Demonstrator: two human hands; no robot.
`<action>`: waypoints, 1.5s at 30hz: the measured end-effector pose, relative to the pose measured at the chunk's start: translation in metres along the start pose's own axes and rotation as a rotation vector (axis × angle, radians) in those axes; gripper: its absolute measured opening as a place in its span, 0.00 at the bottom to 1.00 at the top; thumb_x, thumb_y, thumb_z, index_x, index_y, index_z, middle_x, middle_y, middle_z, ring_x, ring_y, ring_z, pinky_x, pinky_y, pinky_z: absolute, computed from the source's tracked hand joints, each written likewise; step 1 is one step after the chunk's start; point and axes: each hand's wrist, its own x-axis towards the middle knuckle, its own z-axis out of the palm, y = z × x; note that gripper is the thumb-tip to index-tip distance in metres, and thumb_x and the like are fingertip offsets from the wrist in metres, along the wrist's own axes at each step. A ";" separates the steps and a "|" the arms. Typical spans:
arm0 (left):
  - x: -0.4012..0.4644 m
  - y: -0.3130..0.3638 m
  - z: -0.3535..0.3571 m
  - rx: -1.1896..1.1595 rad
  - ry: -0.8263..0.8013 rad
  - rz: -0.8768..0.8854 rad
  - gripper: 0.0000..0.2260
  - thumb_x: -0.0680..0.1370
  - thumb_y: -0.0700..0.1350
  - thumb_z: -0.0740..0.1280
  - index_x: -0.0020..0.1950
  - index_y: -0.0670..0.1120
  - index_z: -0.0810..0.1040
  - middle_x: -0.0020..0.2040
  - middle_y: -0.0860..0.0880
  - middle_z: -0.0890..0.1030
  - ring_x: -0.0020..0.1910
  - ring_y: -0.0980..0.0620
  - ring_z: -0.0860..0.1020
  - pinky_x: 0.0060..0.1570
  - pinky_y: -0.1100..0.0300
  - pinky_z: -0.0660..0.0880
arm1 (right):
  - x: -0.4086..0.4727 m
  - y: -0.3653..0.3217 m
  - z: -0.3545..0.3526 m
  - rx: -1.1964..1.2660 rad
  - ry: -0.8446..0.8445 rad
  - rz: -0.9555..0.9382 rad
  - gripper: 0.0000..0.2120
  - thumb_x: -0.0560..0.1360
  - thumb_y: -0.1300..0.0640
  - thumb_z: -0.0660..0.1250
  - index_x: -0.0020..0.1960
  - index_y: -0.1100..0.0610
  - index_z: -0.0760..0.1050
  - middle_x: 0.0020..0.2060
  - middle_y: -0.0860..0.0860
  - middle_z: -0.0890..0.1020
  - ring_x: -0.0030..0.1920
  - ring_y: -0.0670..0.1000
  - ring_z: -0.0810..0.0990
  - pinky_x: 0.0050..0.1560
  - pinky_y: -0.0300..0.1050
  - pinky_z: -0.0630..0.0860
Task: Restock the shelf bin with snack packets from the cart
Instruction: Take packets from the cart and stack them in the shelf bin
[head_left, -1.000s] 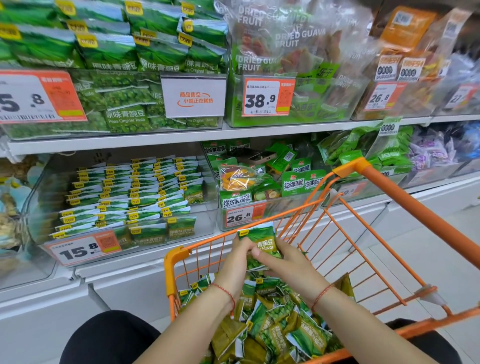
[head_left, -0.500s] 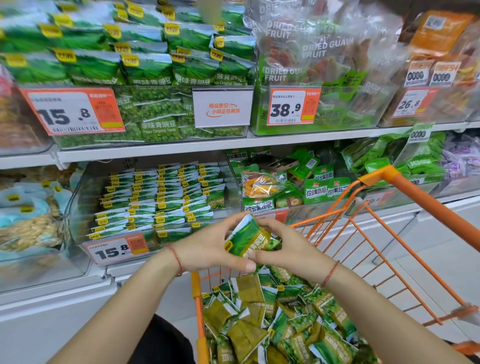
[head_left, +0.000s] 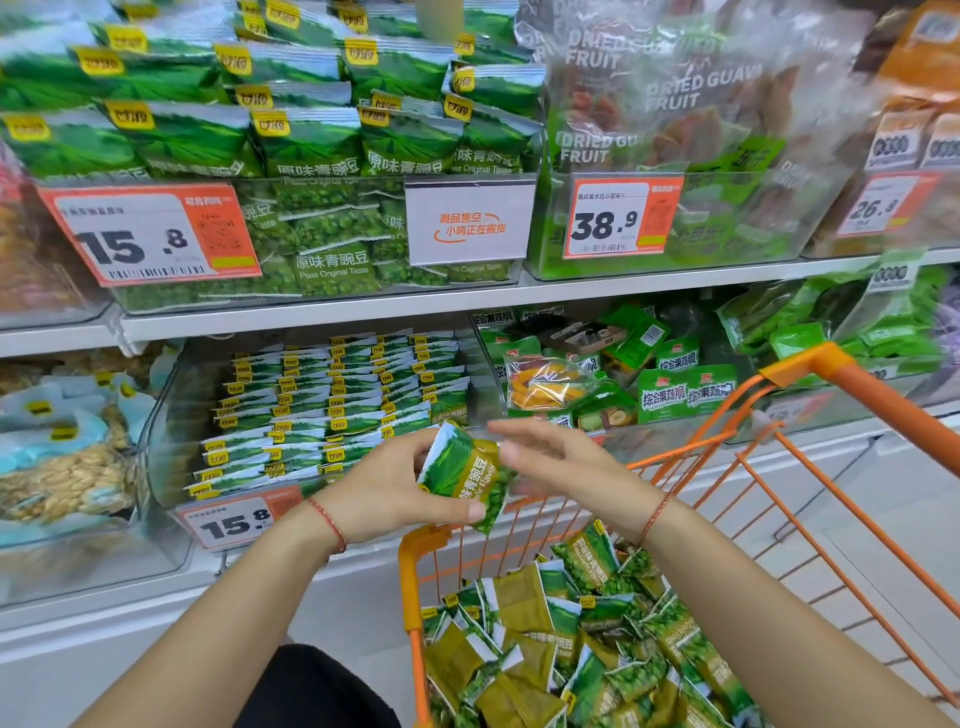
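We are pinching a small green foil pea packet in our left hand, right hand spread beside it; next we are placing it into the clear plastic shelf bin.

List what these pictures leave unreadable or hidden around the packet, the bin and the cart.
- Packet, head view: the left hand grips it, and its thumb covers the lower edge; how many packets are held cannot be told.
- Right hand: fingertips motion-blurred, so contact with the packet is unclear.
- Shelf bin: its rear rows are shadowed under the shelf.
- Cart: bottom and right side cut off by the frame edges.
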 end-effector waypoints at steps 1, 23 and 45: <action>0.003 -0.004 -0.007 -0.006 0.053 -0.022 0.17 0.66 0.39 0.77 0.51 0.49 0.77 0.43 0.56 0.84 0.42 0.60 0.81 0.40 0.71 0.75 | 0.008 0.002 -0.002 -0.029 0.110 -0.018 0.21 0.71 0.43 0.66 0.62 0.48 0.74 0.57 0.45 0.78 0.56 0.44 0.78 0.60 0.47 0.76; 0.135 -0.024 -0.019 1.179 -0.003 -0.221 0.22 0.71 0.57 0.70 0.57 0.46 0.71 0.52 0.48 0.78 0.54 0.46 0.75 0.58 0.52 0.66 | 0.090 0.063 0.000 -1.106 0.639 -0.482 0.19 0.75 0.50 0.60 0.63 0.54 0.78 0.60 0.50 0.80 0.60 0.54 0.76 0.67 0.51 0.62; 0.142 -0.039 0.005 1.431 0.163 -0.223 0.26 0.73 0.61 0.68 0.63 0.45 0.71 0.56 0.47 0.79 0.57 0.46 0.77 0.53 0.55 0.67 | 0.092 0.065 0.000 -1.080 0.678 -0.515 0.18 0.74 0.52 0.61 0.62 0.54 0.78 0.60 0.51 0.80 0.58 0.53 0.76 0.67 0.50 0.62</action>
